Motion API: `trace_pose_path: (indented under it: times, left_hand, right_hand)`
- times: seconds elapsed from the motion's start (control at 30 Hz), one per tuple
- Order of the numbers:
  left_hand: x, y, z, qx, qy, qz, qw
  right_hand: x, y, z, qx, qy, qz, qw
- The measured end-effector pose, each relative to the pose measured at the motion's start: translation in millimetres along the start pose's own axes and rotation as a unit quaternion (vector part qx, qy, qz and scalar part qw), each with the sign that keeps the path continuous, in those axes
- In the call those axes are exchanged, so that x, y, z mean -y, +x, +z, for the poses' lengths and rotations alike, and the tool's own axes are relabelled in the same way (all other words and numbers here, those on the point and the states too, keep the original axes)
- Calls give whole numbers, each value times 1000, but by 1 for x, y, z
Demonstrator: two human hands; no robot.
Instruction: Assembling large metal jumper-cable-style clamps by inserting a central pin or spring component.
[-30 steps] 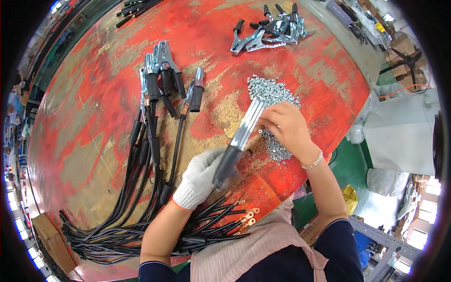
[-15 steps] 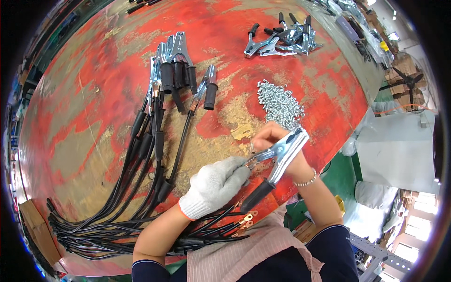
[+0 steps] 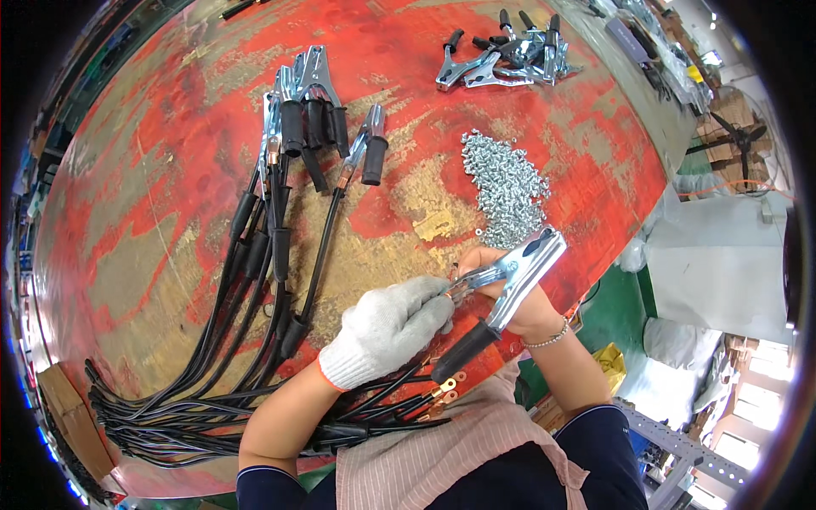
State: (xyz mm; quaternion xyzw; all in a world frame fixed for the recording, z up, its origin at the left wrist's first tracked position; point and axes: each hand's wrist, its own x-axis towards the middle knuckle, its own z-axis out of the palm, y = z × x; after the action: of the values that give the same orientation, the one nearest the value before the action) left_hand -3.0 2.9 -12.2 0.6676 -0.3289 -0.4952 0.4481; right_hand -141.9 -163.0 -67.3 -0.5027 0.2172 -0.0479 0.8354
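In front of me, my gloved left hand [image 3: 387, 330] is closed around the back end of a silver metal spring clamp [image 3: 523, 276]. One of the clamp's handles wears a black sleeve [image 3: 464, 350] pointing down toward me. A bit of copper colour shows at the glove's fingertips, where the clamp meets the grip; most of that joint is hidden. My bare right hand [image 3: 534, 313] is behind the clamp, its fingers curled in to the same joint. Whatever small thing they pinch is hidden. Just beyond the right hand lies a pile of small silver screws [image 3: 506, 187].
Clamps joined to black cables [image 3: 293, 106] lie at the left, one [image 3: 365, 153] slightly apart. Loose clamps [image 3: 510, 59] are heaped at the far right. A bundle of black cables [image 3: 178, 421] with copper lugs [image 3: 446, 387] runs along the near edge of the worn red table [image 3: 136, 280].
The right hand's fingers have drawn lower behind the clamp, closer to the joint. The clamp has shifted very slightly right. The view has tilted a little, so the table's far items sit higher.
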Motion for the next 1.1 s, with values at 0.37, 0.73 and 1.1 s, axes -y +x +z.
trace_pose_path:
  times: [0.37,0.73,1.1]
  left_hand:
    - [14,1,19,-148,392,237,876]
    - [21,6,-7,-77,-353,-66,930]
    - [42,14,10,-84,-198,5,977]
  right_hand:
    - [15,-7,-15,53,-357,-176,916]
    - [17,21,-30,-173,-706,-306,615]
    - [22,21,-34,-167,-733,-302,586]
